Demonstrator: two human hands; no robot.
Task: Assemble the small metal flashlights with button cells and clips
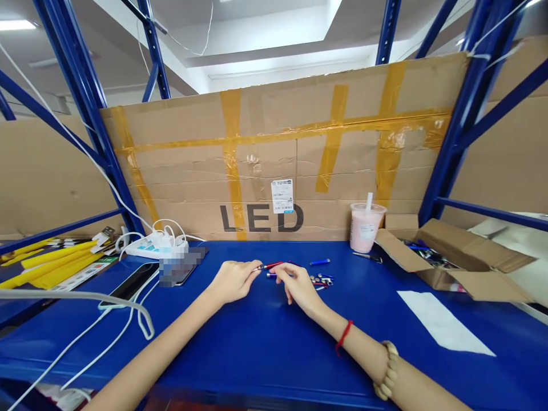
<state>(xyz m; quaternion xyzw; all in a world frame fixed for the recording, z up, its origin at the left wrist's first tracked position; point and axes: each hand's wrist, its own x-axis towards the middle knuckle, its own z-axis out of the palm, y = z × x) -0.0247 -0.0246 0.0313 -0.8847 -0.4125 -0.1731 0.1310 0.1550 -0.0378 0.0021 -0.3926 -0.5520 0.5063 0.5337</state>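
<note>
A slim red tube with a metallic, pen-like end (270, 265) spans the gap between my two hands just over the blue tabletop. My left hand (234, 281) pinches its metallic end between thumb and fingertips. At the red end, the fingers of my right hand (299, 286) close on the tube, partly hiding it. Behind and beside my right hand lie several small silver parts (322, 280) and red pieces, some covered by the fingers. A short blue tube (319, 262) rests farther back, and a purple-blue tube (271, 275) shows below the red one.
An open cardboard box (436, 257) of small parts stands right, near a pink drink cup (366, 228), a dark pen-like tool (368, 257) and white paper (445, 322). Left are a phone (131, 283), power strip (158, 246) and loose white cables. Cardboard (192, 188) walls the back.
</note>
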